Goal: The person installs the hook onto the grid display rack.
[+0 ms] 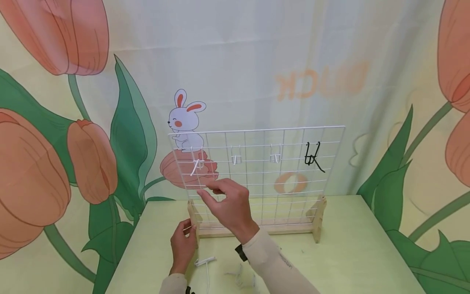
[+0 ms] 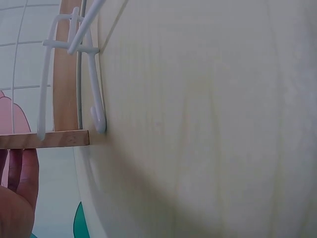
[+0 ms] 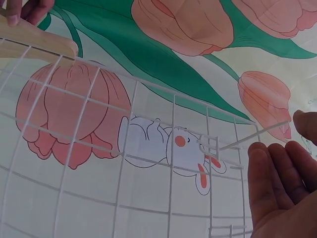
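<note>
A white wire grid panel (image 1: 257, 130) stands upright in a wooden stand. My left hand (image 1: 182, 247) grips the stand's left wooden foot (image 1: 193, 214); in the left wrist view its fingers (image 2: 28, 173) press against the wood. In front of the panel's left side is my right hand (image 1: 233, 204), thumb and fingers apart, holding nothing. Just above it a white hook (image 1: 198, 164) hangs on the grid wires. From the right wrist view, that hook's prong (image 3: 257, 135) points toward the gap between thumb and fingers.
Two more white hooks (image 1: 236, 158) hang along the panel, and a black hook (image 1: 310, 159) is at its right. A loose white hook (image 1: 205, 261) lies on the table (image 1: 352, 253) near the left hand, with other pale wire pieces (image 1: 239, 277) beside it. A printed curtain hangs behind.
</note>
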Demonstrator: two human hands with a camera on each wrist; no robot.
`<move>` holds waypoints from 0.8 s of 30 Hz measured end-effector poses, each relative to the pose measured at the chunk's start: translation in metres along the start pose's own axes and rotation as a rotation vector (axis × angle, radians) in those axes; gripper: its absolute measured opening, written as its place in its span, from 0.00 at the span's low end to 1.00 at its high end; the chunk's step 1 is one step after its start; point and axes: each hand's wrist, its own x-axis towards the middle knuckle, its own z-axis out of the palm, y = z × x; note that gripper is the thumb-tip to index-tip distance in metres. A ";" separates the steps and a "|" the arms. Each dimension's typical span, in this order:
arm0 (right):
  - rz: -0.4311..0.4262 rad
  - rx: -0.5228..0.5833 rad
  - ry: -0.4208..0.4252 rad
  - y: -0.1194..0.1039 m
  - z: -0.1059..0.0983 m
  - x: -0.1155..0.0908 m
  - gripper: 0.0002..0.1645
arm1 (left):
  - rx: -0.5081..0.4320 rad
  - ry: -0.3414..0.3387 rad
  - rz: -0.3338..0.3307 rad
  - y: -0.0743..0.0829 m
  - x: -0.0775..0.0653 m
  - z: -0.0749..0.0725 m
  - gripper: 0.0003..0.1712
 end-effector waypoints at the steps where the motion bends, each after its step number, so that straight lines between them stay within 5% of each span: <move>1: 0.010 0.010 -0.007 0.001 -0.003 -0.003 0.11 | 0.001 -0.002 -0.005 0.000 0.000 0.000 0.16; 17: 0.275 0.104 -0.169 0.033 -0.042 -0.103 0.08 | 0.005 0.000 0.011 -0.002 0.000 -0.001 0.15; 24: 0.455 0.090 -0.217 0.046 -0.051 -0.145 0.11 | 0.004 -0.002 -0.004 0.000 -0.001 -0.001 0.16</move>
